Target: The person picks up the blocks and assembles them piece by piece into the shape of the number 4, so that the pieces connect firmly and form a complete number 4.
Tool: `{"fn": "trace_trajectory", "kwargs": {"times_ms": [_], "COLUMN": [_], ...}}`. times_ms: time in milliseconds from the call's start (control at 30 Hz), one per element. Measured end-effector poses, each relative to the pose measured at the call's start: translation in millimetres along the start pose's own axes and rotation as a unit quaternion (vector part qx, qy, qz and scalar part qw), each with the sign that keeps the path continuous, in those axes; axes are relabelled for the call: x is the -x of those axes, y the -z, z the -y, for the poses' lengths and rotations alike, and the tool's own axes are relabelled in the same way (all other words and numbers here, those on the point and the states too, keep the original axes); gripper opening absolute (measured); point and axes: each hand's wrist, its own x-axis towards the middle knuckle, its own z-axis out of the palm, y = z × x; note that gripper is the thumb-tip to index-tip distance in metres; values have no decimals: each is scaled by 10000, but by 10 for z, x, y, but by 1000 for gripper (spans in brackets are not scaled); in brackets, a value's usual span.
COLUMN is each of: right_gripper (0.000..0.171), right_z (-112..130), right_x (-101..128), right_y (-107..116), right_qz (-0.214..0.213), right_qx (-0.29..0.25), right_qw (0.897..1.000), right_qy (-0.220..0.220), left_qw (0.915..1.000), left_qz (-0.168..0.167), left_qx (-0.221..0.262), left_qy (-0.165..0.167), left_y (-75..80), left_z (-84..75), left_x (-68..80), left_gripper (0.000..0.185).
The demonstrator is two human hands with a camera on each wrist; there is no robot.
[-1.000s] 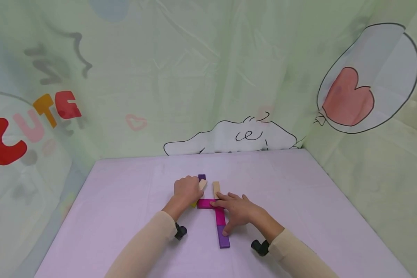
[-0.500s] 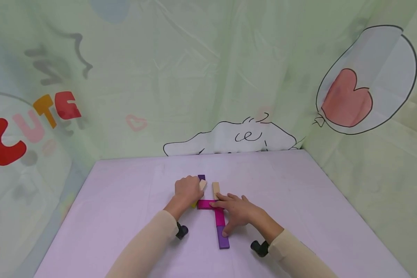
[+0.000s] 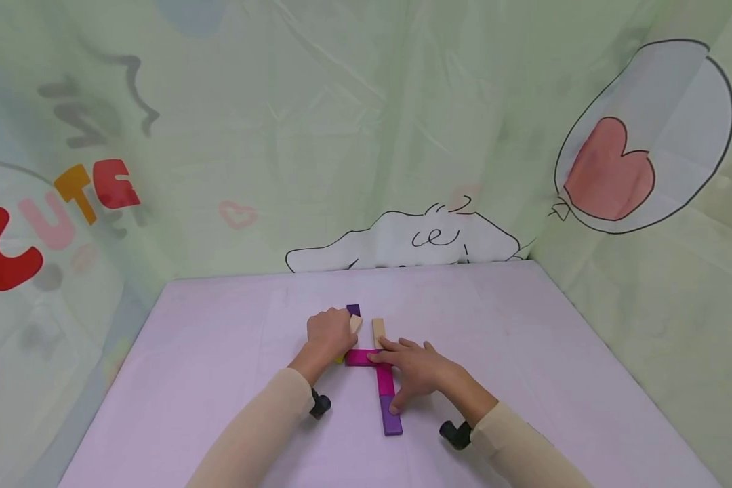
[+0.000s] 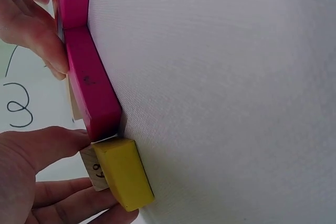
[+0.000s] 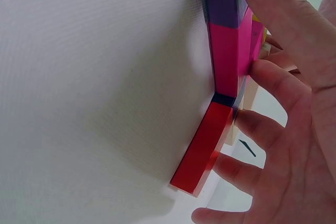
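My left hand (image 3: 329, 335) pinches a plain wooden block (image 4: 94, 167) between thumb and fingers. Touching that block, a yellow block (image 4: 126, 174) lies at the end of a magenta block (image 4: 93, 85). My right hand (image 3: 417, 369) lies spread over the joined blocks, its fingertips on the magenta and red blocks and its thumb against a purple block (image 3: 392, 416). A second magenta block (image 3: 385, 381) continues the line from the purple one. In the right wrist view, a red block (image 5: 202, 148) slants off a small dark blue end (image 5: 224, 99); my hand hides it in the head view.
Beyond my left hand lies a dark purple block (image 3: 354, 310). Another plain wooden block (image 3: 378, 332) points away behind the magenta piece. All rest on a pale lilac table (image 3: 250, 312), with a printed curtain (image 3: 341, 149) behind its far edge.
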Motion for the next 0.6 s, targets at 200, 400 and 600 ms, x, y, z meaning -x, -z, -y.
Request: {"fn": "trace_trajectory", "kwargs": {"times_ms": [200, 400, 600], "right_gripper": [93, 93, 93], "right_z": [-22, -25, -27], "right_x": [-8, 3, 3], "right_y": [-10, -15, -11], "right_qz": [-29, -38, -56], "right_qx": [-7, -18, -17], "right_qw": [10000, 10000, 10000], "right_qy": [-2, 20, 73], "left_qw": [10000, 9999, 9998], "left_qz": [-31, -47, -28], "left_qx": [-51, -87, -207], "left_qy": [9, 17, 39], "left_y": [-4, -2, -9], "left_z": [-2, -26, -52], "left_x": [7, 6, -3], "left_gripper": [26, 23, 22]}}
